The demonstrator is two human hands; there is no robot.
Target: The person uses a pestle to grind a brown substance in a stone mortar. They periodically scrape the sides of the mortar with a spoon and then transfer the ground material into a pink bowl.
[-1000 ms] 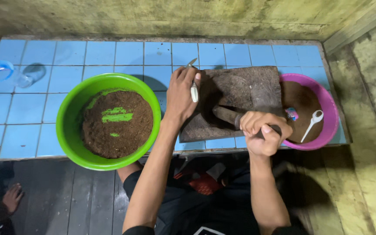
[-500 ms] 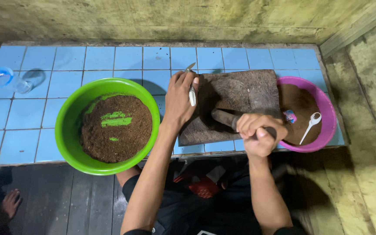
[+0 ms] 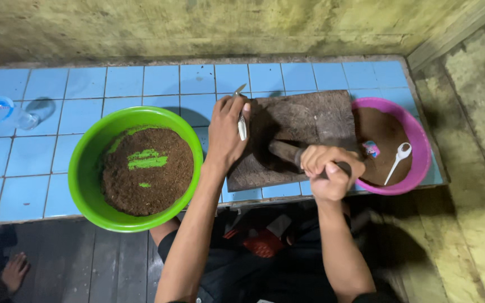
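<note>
Head view, right hand point(image 3: 329, 171) gripping stone pestle point(image 3: 284, 151), axis pointing upper-left

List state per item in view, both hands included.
left hand: grip shut on metal spoon, resting on stone slab
right hand: grip shut on stone pestle
stone pestle: tilted, tip on slab
green bowl: partly filled with brown grounds
pink bowl: brown grounds, white spoon inside
plastic bottle: lying on tiles
</note>
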